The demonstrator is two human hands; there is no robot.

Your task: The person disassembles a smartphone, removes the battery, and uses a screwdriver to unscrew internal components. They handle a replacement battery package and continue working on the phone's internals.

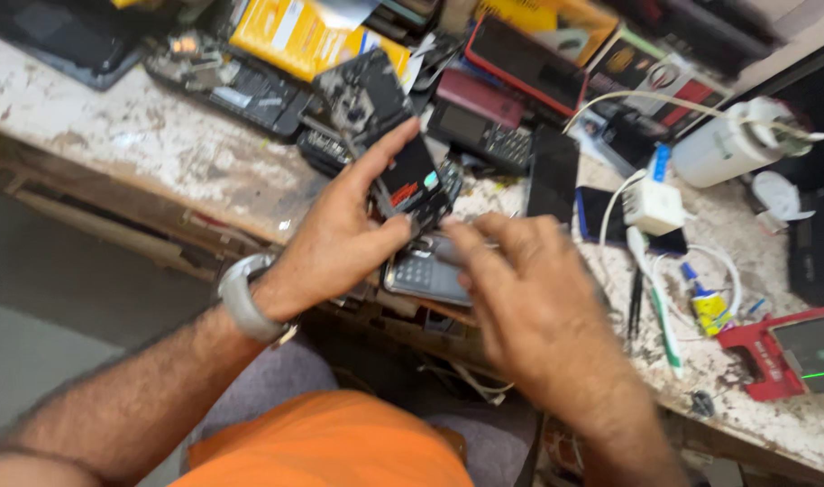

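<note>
We're seeing a yellow flat package [290, 36] lying at the table's far edge, and a red-rimmed phone with a dark screen [525, 61] resting just right of it. A red box [673, 86] is sitting further right, and a dark screen with a green line [813, 352] is glowing in a red frame near the right edge.

Single head-worn view, steeply down and close over a cluttered workbench [141, 135], tilted, lap at bottom edge.
</note>
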